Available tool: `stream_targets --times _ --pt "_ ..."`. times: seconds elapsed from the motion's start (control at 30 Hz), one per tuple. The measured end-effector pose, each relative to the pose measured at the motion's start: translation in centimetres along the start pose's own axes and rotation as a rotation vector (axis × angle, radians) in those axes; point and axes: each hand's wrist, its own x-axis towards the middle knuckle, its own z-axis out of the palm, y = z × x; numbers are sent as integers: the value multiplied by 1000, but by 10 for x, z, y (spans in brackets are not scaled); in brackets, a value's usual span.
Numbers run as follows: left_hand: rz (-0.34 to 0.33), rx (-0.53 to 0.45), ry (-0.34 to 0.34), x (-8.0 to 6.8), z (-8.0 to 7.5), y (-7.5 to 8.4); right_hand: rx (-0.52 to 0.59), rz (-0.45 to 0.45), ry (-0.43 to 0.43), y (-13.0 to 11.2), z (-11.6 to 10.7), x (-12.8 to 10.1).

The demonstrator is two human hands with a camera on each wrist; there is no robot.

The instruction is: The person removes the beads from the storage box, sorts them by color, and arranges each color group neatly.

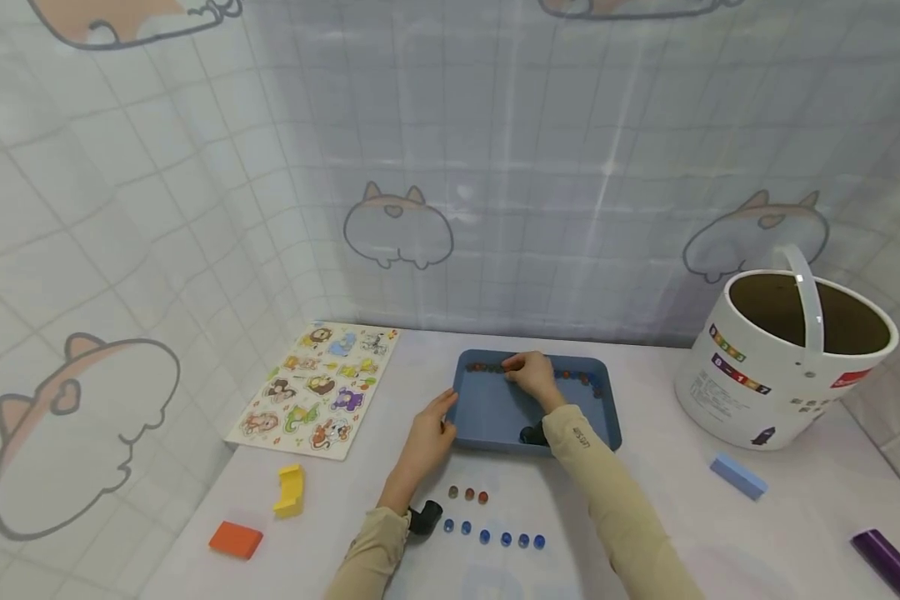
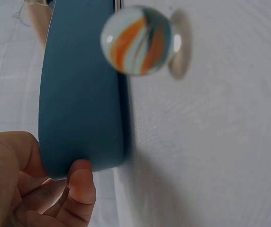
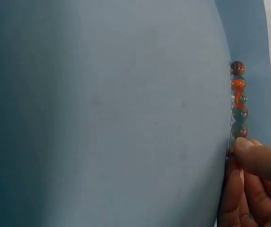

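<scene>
**Hands at the blue tray, marbles lined along its far wall**

The left hand (image 1: 426, 440) grips the near left corner of the blue tray (image 1: 495, 408), thumb on the outer wall and fingers curled beneath, which likely steadies it on the table (image 1: 645, 533). The right hand (image 1: 531, 375) reaches across to the tray's far side, fingertips (image 3: 254, 158) bent down onto a row of red marbles (image 3: 238, 99) resting against the far wall; whether it pinches one I cannot tell. The wall probably keeps them from rolling.

On the table near the tray lie three red marbles (image 1: 468, 494) and, nearer still, a row of blue marbles (image 1: 495, 537), sorted by colour. To the left sit an animal puzzle board (image 1: 318, 387), a yellow block (image 1: 289, 489) and an orange block (image 1: 236, 539); to the right a white bucket (image 1: 780, 367).
</scene>
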Motion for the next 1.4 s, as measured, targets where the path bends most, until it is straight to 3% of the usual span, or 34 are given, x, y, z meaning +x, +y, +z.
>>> stream_targets --times 0.33,0.67,0.83,1.03,1.23,1.4 --pt "9 1 -4 1 1 1 7 36 -22 4 -12 -4" --pt "-7 4 -1 2 -3 0 251 -10 -227 -4 -51 -19" --pt "-13 9 -7 3 -3 0 329 -70 -312 -10 -70 -52" --pt "-27 7 -14 1 -3 -1 384 -162 -375 -11 -71 -107" --pt "-40 -1 -19 1 -4 -1 429 -100 -373 -12 -51 -145" --pt "-8 -2 -13 2 -4 -2 472 -36 -379 -11 -24 -165"
